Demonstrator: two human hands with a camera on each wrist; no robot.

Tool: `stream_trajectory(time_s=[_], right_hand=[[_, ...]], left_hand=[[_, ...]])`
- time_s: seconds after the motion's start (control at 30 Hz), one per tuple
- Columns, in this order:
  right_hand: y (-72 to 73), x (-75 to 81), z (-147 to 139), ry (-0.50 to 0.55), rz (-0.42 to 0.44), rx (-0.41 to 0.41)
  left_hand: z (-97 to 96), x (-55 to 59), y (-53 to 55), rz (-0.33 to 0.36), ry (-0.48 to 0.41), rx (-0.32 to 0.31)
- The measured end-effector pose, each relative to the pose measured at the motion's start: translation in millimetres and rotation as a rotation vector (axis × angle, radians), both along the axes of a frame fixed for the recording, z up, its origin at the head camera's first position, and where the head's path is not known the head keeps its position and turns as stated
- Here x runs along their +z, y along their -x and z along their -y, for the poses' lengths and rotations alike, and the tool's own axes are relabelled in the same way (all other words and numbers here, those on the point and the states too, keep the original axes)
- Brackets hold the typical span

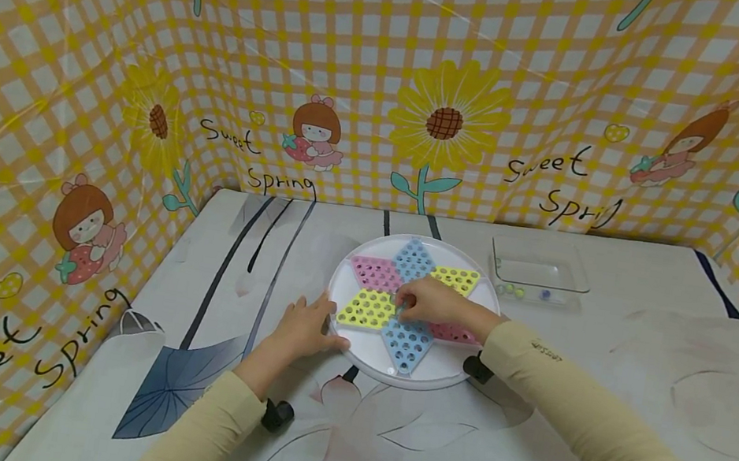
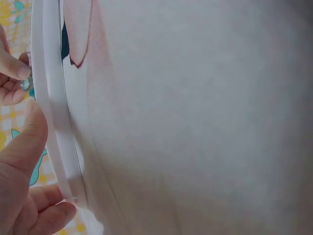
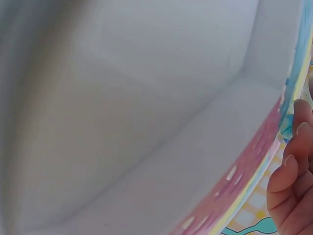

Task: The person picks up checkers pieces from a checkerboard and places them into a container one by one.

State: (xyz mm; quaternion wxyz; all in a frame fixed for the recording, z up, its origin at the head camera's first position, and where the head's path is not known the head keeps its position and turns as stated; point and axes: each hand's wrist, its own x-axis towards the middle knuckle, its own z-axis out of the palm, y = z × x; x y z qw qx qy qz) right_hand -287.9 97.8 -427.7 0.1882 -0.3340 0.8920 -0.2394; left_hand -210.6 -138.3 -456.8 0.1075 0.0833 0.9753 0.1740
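A round white Chinese checkers board [image 1: 352, 343] lies on the table, its star divided into blue, pink and yellow sections full of holes. My right hand [image 1: 434, 301] is over the middle of the star and pinches a small clear marble [image 2: 25, 84] between thumb and fingers. At the board's left side, my left hand [image 1: 305, 328] rests against the rim with fingers spread. Its thumb lies along the near edge, and its other fingertips touch the left rim. The right wrist view shows the curled right fingers [image 3: 293, 161] beside the pink and blue sections.
A clear plastic tray [image 1: 537, 283] stands behind the board to the right, with several green marbles [image 1: 511, 290] and a blue marble [image 1: 546, 294] showing at its near side. A checked cloth [image 1: 372, 24] with sunflowers walls the back and sides of the table.
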Motion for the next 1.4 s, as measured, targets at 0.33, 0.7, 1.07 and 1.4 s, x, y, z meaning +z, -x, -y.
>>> stream_trajectory(time_s=[0.33,0.7,1.07,1.4], right_hand=[[1.3,2.7,-4,0.017,0.030,-0.029],[9.7,18.1,-20,0.045,-0.051,-0.009],[18.4,33.8,-45,0.081,-0.104,0.001],[23.3,47.3,-75,0.088,-0.052,-0.076]], left_hand=[[0.0,0.0,-1.3,0.007,-0.009,0.003],[-1.2,1.7,-1.3,0.003,-0.001,0.009],[-1.8,4.0,-3.2,0.005,-0.004,0.004],[-2.6,4.7,-3.5,0.014,-0.010,0.008]])
